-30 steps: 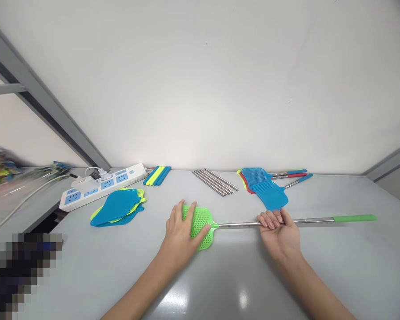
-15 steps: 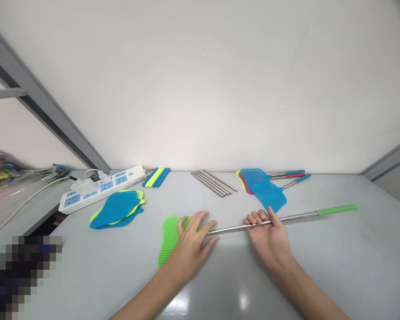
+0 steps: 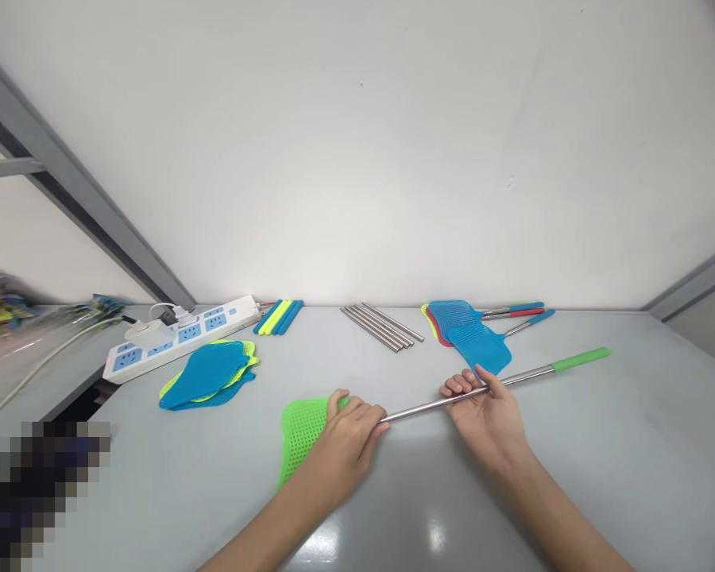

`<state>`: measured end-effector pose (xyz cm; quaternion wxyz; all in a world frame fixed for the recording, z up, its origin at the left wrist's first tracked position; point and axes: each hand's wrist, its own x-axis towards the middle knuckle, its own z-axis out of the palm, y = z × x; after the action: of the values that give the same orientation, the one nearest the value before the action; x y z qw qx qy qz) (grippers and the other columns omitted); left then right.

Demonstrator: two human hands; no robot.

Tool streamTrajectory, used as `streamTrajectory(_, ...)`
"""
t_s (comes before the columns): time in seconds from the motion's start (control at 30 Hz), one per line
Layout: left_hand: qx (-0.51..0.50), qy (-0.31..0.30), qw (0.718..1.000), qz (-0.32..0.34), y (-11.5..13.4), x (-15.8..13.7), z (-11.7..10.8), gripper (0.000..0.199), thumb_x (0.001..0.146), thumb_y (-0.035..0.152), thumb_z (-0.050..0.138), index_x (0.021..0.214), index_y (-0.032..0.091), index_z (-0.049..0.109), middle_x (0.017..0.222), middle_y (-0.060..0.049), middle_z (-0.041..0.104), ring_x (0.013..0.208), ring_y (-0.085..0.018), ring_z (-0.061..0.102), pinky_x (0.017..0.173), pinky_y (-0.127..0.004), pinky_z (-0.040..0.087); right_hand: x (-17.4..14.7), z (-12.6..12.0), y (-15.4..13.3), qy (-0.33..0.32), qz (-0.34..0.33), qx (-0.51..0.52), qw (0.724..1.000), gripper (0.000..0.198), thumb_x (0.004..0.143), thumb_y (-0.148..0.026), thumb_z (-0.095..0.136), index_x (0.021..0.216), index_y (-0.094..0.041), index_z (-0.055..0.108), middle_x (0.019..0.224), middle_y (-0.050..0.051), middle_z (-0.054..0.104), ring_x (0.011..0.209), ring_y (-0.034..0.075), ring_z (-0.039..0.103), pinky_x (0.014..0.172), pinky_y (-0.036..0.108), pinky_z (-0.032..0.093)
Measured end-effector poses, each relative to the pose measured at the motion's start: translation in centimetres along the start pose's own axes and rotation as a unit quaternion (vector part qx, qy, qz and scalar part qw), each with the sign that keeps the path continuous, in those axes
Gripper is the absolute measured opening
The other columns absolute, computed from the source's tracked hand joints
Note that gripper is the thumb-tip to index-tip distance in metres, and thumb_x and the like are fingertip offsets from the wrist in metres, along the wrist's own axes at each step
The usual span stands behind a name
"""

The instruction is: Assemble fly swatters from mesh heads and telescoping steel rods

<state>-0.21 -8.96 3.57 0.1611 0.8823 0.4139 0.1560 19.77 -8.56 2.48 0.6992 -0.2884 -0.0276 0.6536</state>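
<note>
A fly swatter with a metal rod (image 3: 417, 409), a green perforated head (image 3: 303, 433) and a green grip (image 3: 582, 359) lies slantwise in front of me. My left hand (image 3: 351, 445) is closed round the joint between head and rod, hiding part of the head. Palm up, my right hand (image 3: 485, 409) holds the rod between thumb and curled fingers, short of the green grip. Just behind that hand lie several finished-looking fly swatters (image 3: 480, 345) with blue, red and yellow heads.
Several metal rods (image 3: 381, 327) lie at the back, beside blue and yellow grips (image 3: 279, 317). Loose blue and yellow swatter heads (image 3: 208, 373) are stacked at left. A white power strip (image 3: 182, 338) stands behind them, with plastic-bagged goods (image 3: 12, 318) further left.
My left hand has closed from spread fingers onto the swatter's neck. The rod's grip end has shifted left and slightly up, and the rod now slants more. My right hand has barely moved.
</note>
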Motion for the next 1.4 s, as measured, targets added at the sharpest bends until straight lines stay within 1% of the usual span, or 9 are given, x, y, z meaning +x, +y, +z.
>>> streamTrajectory(0.23, -0.032, 0.014, 0.999, 0.01, -0.4, -0.2, 0.2, 0.027, 0.088, 0.02, 0.023, 0.079, 0.02, 0.049, 0.067, 0.001, 0.052, 0.063, -0.014, 0.045, 0.081, -0.039, 0.032, 0.3, 0.2, -1.6, -0.016, -0.069, -0.015, 0.997, 0.018, 0.075, -0.02, 0.047, 0.059, -0.017, 0.039, 0.056, -0.005, 0.029, 0.048, 0.007, 0.035, 0.05, 0.024, 0.036)
streamTrajectory(0.43, -0.052, 0.0, 0.999, -0.007, -0.4, -0.3, 0.0, 0.027, 0.088, 0.025, 0.026, 0.081, 0.021, 0.051, 0.068, -0.001, 0.052, 0.071, -0.017, 0.046, 0.067, -0.032, 0.038, 0.3, 0.2, -2.3, -0.017, -0.066, -0.002, 0.998, 0.018, 0.075, -0.017, 0.048, 0.06, -0.017, 0.038, 0.053, -0.007, 0.025, 0.044, 0.006, 0.032, 0.047, 0.023, 0.034)
streamTrajectory(0.7, -0.05, -0.003, 0.999, -0.001, -0.1, -0.3, -0.2, 0.03, 0.088, 0.025, 0.023, 0.084, 0.021, 0.052, 0.067, -0.001, 0.053, 0.067, -0.016, 0.047, 0.067, -0.032, 0.036, 0.2, 0.3, -2.3, -0.008, -0.061, 0.031, 0.998, 0.015, 0.075, -0.018, 0.047, 0.061, -0.016, 0.04, 0.055, -0.007, 0.025, 0.045, 0.006, 0.03, 0.047, 0.021, 0.034)
streamTrajectory(0.77, -0.045, -0.01, 0.999, -0.008, -0.2, -0.3, -0.3, 0.029, 0.088, 0.025, 0.023, 0.081, 0.021, 0.051, 0.066, 0.0, 0.052, 0.067, -0.016, 0.047, 0.067, -0.031, 0.036, 0.2, 0.2, -2.3, -0.003, -0.077, 0.035, 0.996, 0.013, 0.075, -0.021, 0.045, 0.063, -0.016, 0.042, 0.056, -0.006, 0.026, 0.046, 0.006, 0.032, 0.047, 0.022, 0.035)
streamTrajectory(0.87, -0.029, -0.018, 0.999, -0.016, -0.4, -0.3, -0.5, 0.029, 0.088, 0.024, 0.023, 0.074, 0.021, 0.047, 0.063, 0.001, 0.049, 0.063, -0.015, 0.044, 0.066, -0.031, 0.035, 0.4, -0.1, -2.2, 0.012, -0.129, 0.044, 0.991, 0.016, 0.078, -0.027, 0.041, 0.067, -0.016, 0.045, 0.06, -0.004, 0.03, 0.05, 0.008, 0.035, 0.048, 0.024, 0.038)
streamTrajectory(0.97, -0.016, -0.015, 1.0, -0.015, -0.9, -0.2, -0.6, 0.028, 0.088, 0.023, 0.022, 0.07, 0.02, 0.044, 0.061, 0.002, 0.046, 0.058, -0.014, 0.042, 0.066, -0.031, 0.034, 0.6, -0.4, -1.9, 0.024, -0.169, 0.04, 0.985, 0.016, 0.08, -0.023, 0.037, 0.075, -0.015, 0.051, 0.063, -0.002, 0.034, 0.054, 0.009, 0.039, 0.051, 0.024, 0.039)
streamTrajectory(1.13, -0.01, -0.013, 1.0, -0.019, -1.6, -0.1, -0.8, 0.026, 0.088, 0.022, 0.023, 0.07, 0.02, 0.042, 0.061, 0.002, 0.045, 0.06, -0.014, 0.041, 0.066, -0.03, 0.034, 0.6, -0.6, -0.6, 0.035, -0.195, 0.012, 0.98, 0.018, 0.08, -0.019, 0.04, 0.091, -0.015, 0.054, 0.07, 0.0, 0.039, 0.059, 0.008, 0.042, 0.057, 0.024, 0.041)
streamTrajectory(1.27, -0.009, -0.021, 0.999, -0.031, -1.7, 0.0, -1.0, 0.027, 0.088, 0.023, 0.022, 0.071, 0.019, 0.043, 0.062, 0.001, 0.046, 0.062, -0.015, 0.04, 0.066, -0.029, 0.033, 0.3, -0.5, 0.1, 0.06, -0.191, 0.001, 0.98, 0.021, 0.083, -0.02, 0.038, 0.096, -0.014, 0.053, 0.075, 0.001, 0.043, 0.065, 0.009, 0.045, 0.064, 0.025, 0.043)
streamTrajectory(1.4, -0.005, -0.034, 0.999, -0.034, -1.1, -0.2, -0.8, 0.028, 0.089, 0.023, 0.022, 0.069, 0.019, 0.042, 0.063, 0.001, 0.046, 0.064, -0.015, 0.04, 0.067, -0.03, 0.033, 0.6, -0.7, 0.0, 0.059, -0.188, 0.017, 0.98, 0.019, 0.084, -0.021, 0.038, 0.092, -0.016, 0.054, 0.063, -0.003, 0.035, 0.052, 0.006, 0.037, 0.054, 0.021, 0.041)
